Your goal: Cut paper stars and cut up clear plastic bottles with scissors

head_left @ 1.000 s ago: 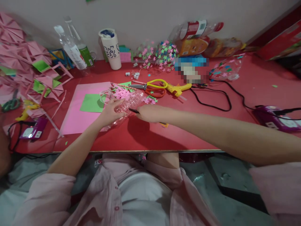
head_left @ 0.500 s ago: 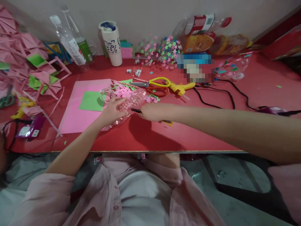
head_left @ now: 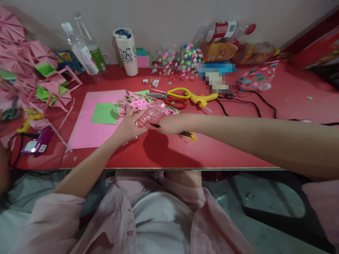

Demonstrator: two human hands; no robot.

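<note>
My left hand (head_left: 129,126) grips a clear plastic bottle (head_left: 149,115) that lies on its side on the red table (head_left: 238,148). My right hand (head_left: 169,124) is closed round a thin tool with a dark tip and a yellow rear end (head_left: 191,136). The dark tip touches the bottle's side. Small pink and green paper stars (head_left: 139,102) lie in a heap just behind the bottle. A pink sheet (head_left: 90,130) with a green square (head_left: 104,113) on it lies under and to the left of my left hand.
Yellow and orange scissors (head_left: 177,98) and a yellow glue gun (head_left: 202,99) lie behind the bottle, with black cables (head_left: 239,102) running right. A white cup (head_left: 127,52), bottles (head_left: 82,56) and star-covered balls (head_left: 182,58) stand at the wall. Folded pink paper (head_left: 29,67) is piled at the left.
Both hands and the bottle stay in the same spot on the table. The tool's tip has come closer against the bottle. The view has shifted slightly.
</note>
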